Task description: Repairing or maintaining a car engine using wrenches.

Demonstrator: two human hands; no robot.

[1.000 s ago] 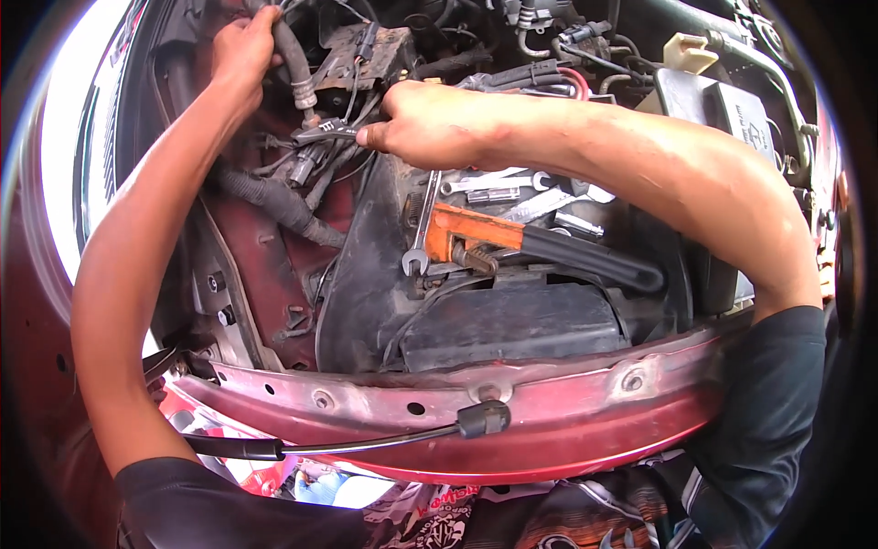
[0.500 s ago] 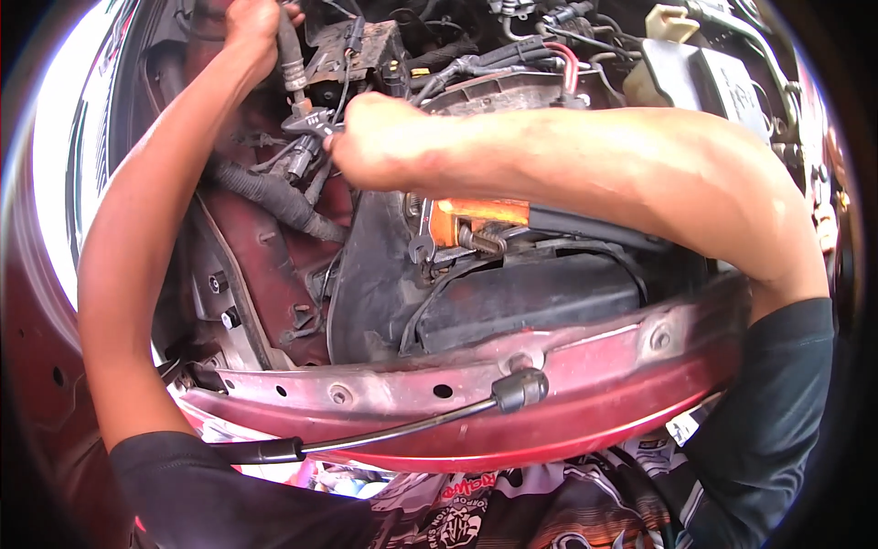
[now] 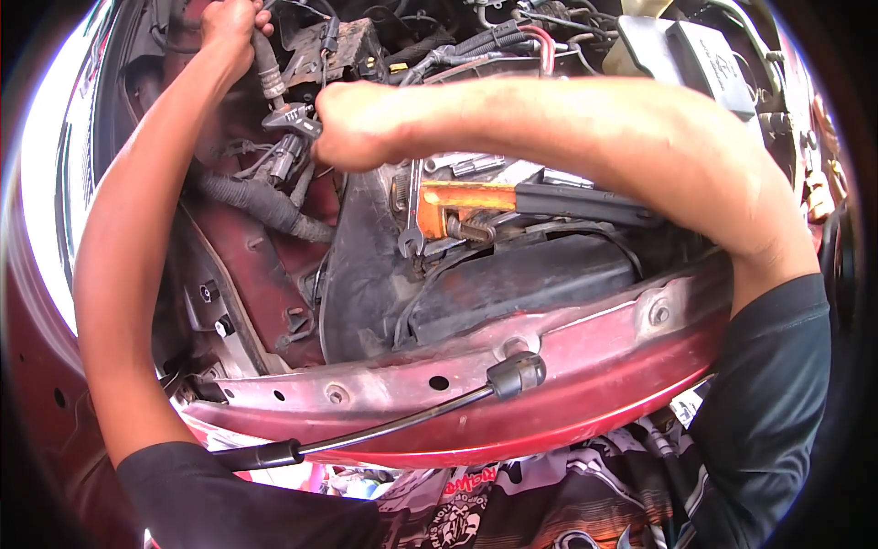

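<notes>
Grey metal wrench [image 3: 298, 122] is gripped in the right hand [image 3: 355, 128], its head at the lower end of the dark hose [image 3: 268, 69]; the left hand [image 3: 230, 32] grips this hose higher up.

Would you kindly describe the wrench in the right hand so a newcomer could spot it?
From the red front panel across the engine bay, look up past the orange-headed wrench, then left to the right hand. The dark grey wrench pokes out leftward from that fist; unlike the orange-headed wrench and the silver spanner, it is held in a hand.
</notes>
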